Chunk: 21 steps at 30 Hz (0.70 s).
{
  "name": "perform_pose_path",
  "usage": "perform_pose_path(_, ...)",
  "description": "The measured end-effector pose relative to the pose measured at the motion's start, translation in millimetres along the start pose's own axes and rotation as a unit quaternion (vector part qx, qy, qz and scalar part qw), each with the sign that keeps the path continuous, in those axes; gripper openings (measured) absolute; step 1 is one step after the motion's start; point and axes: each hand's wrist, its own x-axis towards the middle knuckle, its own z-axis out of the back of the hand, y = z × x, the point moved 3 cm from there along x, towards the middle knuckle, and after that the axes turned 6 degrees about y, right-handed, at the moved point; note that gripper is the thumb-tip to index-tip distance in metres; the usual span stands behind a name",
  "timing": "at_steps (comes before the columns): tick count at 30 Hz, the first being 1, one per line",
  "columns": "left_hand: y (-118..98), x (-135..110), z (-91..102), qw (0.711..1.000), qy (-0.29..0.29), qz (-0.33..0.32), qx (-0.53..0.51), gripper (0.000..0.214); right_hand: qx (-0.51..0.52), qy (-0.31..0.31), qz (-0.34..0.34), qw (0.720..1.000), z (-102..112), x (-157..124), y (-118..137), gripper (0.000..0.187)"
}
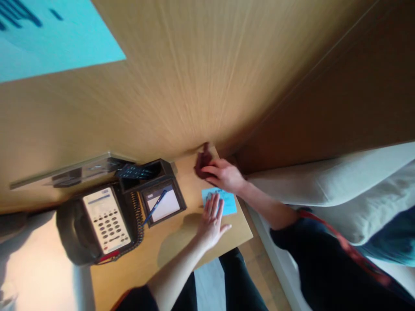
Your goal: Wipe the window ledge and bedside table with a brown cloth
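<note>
My right hand (224, 175) grips a dark red cloth (202, 163) and presses it on the far corner of a wooden bedside table (168, 250), close to the wood-panelled wall. My left hand (212, 220) lies flat with its fingers stretched out, the fingertips resting on a light blue card (227, 203) that lies on the tabletop between the two hands.
A dark desk telephone (97, 222) with a coiled cord sits at the table's left. Beside it is a dark tray with a notepad and blue pen (155, 204), and a remote control (134, 172) behind. A bed with white linen (340, 185) stands at right.
</note>
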Motion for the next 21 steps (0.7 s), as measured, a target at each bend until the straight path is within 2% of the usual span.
perform_pose_path(2,-8,-35,-10.0,1.000,0.007,0.007,0.021,0.097,-0.041,0.056,0.064,0.996,-31,47,4,0.035)
perform_pose_path(3,-3,-39,-8.1,0.999,-0.003,0.023,0.031,0.096,-0.042,0.058,0.076,0.995,-44,53,-6,0.033)
perform_pose_path(4,9,-34,-2.2,0.998,-0.018,0.042,0.039,0.093,-0.026,0.025,0.054,0.998,-51,48,-27,0.033)
perform_pose_path(6,44,-2,16.4,0.995,-0.048,0.071,0.048,0.085,0.049,-0.088,-0.069,0.993,-59,14,-87,0.034)
perform_pose_path(7,63,19,26.3,0.994,-0.058,0.078,0.050,0.083,0.102,-0.145,-0.151,0.973,-61,-9,-120,0.033)
perform_pose_path(8,80,40,35.3,0.993,-0.066,0.084,0.052,0.082,0.133,-0.152,-0.208,0.957,-66,-27,-148,0.031)
perform_pose_path(10,104,71,48.0,0.990,-0.084,0.096,0.059,0.082,0.166,-0.134,-0.240,0.947,-80,-41,-183,0.026)
perform_pose_path(11,110,79,51.5,0.988,-0.095,0.103,0.064,0.082,0.181,-0.114,-0.223,0.951,-90,-35,-189,0.025)
perform_pose_path(13,110,81,53.6,0.985,-0.108,0.112,0.071,0.082,0.222,-0.085,-0.178,0.955,-114,-10,-182,0.030)
perform_pose_path(15,104,75,52.4,0.985,-0.111,0.112,0.068,0.082,0.291,-0.070,-0.174,0.938,-139,3,-165,0.045)
perform_pose_path(16,102,71,51.5,0.985,-0.112,0.113,0.063,0.082,0.329,-0.059,-0.180,0.925,-151,-6,-155,0.049)
perform_pose_path(17,100,70,50.7,0.986,-0.112,0.113,0.057,0.082,0.362,-0.045,-0.182,0.913,-162,-28,-144,0.050)
perform_pose_path(18,100,70,49.9,0.986,-0.113,0.113,0.048,0.082,0.392,-0.026,-0.179,0.902,-172,-63,-132,0.049)
perform_pose_path(19,100,72,49.3,0.986,-0.114,0.112,0.038,0.082,0.398,-0.007,-0.166,0.902,-181,-108,-118,0.042)
perform_pose_path(21,99,81,49.5,0.988,-0.116,0.104,0.014,0.082,0.387,0.015,-0.178,0.905,-195,-221,-88,0.029)
